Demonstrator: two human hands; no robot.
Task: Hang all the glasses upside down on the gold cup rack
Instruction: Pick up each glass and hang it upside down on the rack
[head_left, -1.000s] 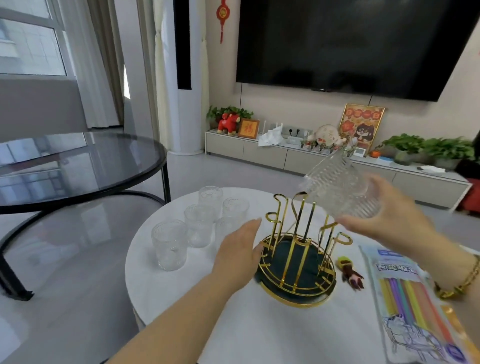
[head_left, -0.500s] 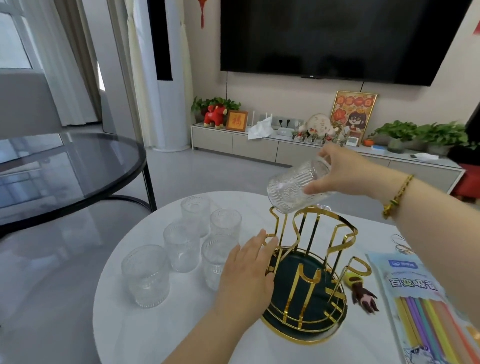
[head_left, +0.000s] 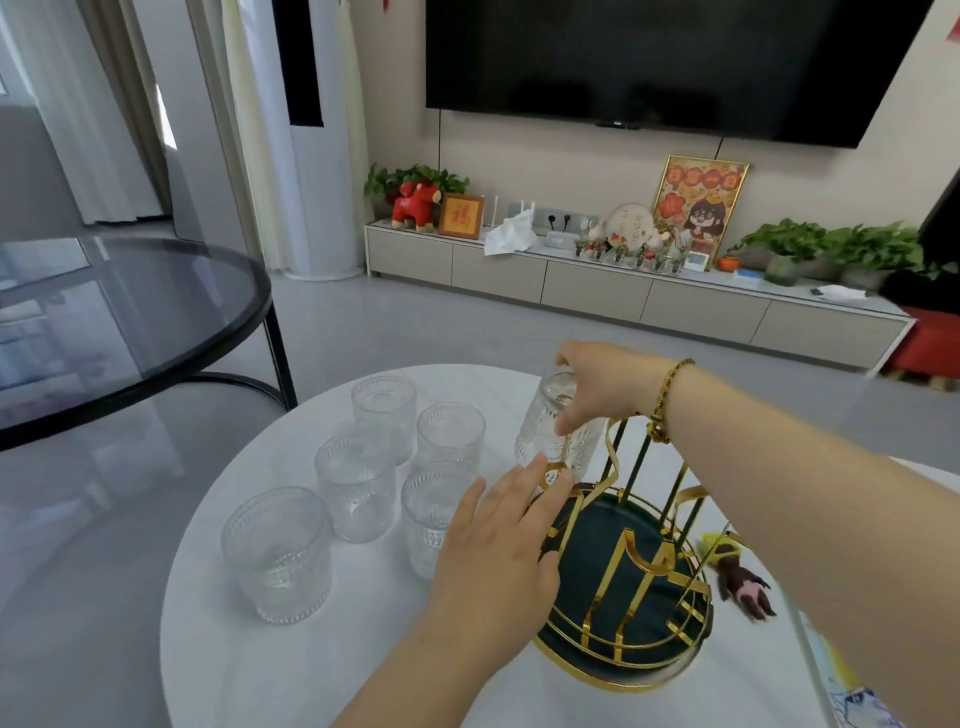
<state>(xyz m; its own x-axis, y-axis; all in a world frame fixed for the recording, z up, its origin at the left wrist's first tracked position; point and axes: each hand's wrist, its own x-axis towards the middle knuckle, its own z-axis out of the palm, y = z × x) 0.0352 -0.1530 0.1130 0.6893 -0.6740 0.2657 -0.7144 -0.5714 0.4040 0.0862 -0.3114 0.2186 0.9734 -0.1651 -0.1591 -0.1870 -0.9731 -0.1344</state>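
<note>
On the round white table (head_left: 322, 665) stands the gold cup rack (head_left: 631, 566) with its dark green base. My right hand (head_left: 597, 384) grips an upside-down ribbed glass (head_left: 543, 441) by its bottom, over a prong at the rack's far left. My left hand (head_left: 498, 551) rests flat with fingers apart against the rack's left rim. Several more clear ribbed glasses stand upright to the left: a wide one (head_left: 278, 553) nearest, a taller one (head_left: 356, 493) behind it, and another (head_left: 384, 413) farthest back.
A small brown doll (head_left: 743, 582) lies right of the rack. A packet of coloured straws (head_left: 857, 701) lies at the table's right edge. A black glass round table (head_left: 130, 312) stands to the left. A TV cabinet runs along the far wall.
My right hand has turned the glass fully upside down and lowered it onto the rack's far-left prong. My left hand stays at the rack's rim. The camera tilted down and closer.
</note>
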